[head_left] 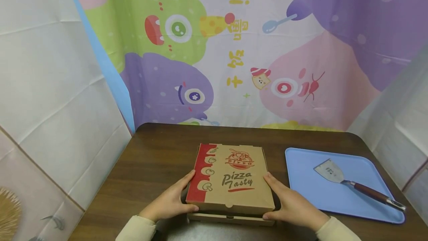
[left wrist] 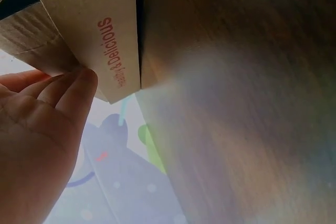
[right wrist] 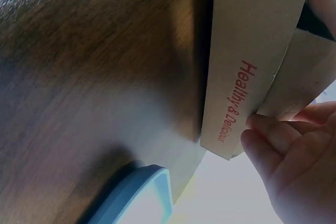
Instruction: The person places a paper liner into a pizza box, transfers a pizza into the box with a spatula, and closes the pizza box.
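Observation:
On the brown table, a cardboard pizza box (head_left: 247, 196) with a red strip and "Pizza Tasty" print stands between both hands. Its lid is slightly raised at the front, with a dark gap above the slotted base (head_left: 210, 217). My left hand (head_left: 170, 201) grips the lid's left side, thumb at the front corner. On the opposite side, my right hand (head_left: 295, 205) holds the lid the same way. In the left wrist view, fingertips (left wrist: 84, 77) press the lid's side flap beside the base wall (left wrist: 100, 30). The right wrist view shows a matching hold. The box's inside is hidden.
A light blue tray (head_left: 301, 192) lies right of the box, carrying a pizza server (head_left: 329, 170) with a metal blade and brown handle. Behind the table (head_left: 143, 166) hangs a cartoon-printed cloth (head_left: 230, 111). White cloth panels flank both sides.

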A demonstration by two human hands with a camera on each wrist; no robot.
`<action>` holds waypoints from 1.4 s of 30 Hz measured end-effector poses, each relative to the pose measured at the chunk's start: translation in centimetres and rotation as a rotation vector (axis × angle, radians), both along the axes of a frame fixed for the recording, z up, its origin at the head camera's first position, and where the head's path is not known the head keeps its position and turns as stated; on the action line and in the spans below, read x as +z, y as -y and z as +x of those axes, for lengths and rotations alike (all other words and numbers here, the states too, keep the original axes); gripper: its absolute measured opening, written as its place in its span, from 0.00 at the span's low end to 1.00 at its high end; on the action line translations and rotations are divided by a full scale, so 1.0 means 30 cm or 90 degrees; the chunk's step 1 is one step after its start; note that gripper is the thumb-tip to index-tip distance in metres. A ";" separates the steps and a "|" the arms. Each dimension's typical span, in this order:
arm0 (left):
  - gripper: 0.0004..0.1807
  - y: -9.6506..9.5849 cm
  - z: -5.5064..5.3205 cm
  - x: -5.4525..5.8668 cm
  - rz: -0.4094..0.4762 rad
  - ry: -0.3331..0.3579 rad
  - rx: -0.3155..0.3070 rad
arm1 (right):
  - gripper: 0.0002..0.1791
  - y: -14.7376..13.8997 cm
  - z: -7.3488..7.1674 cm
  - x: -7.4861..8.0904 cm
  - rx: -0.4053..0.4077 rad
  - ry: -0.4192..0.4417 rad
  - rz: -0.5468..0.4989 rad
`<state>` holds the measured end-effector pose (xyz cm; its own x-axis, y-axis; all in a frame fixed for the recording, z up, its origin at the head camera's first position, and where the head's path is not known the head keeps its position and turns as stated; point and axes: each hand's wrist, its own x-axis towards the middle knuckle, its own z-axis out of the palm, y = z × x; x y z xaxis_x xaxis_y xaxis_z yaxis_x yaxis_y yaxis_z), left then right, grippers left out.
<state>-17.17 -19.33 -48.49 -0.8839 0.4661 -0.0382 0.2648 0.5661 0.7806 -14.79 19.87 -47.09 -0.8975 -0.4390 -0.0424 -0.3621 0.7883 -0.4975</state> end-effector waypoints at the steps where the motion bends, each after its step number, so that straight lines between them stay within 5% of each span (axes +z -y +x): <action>1: 0.60 0.000 0.000 0.001 -0.001 -0.002 0.001 | 0.65 0.000 -0.001 0.001 0.002 -0.004 0.002; 42: 0.55 -0.003 0.019 0.007 -0.072 -0.008 -0.023 | 0.60 -0.002 0.019 -0.016 0.031 -0.014 0.043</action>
<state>-16.60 -19.25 -48.30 -0.8675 0.4908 -0.0813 0.2956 0.6400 0.7093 -14.22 19.93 -47.57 -0.8763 -0.4788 -0.0535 -0.4113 0.8013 -0.4345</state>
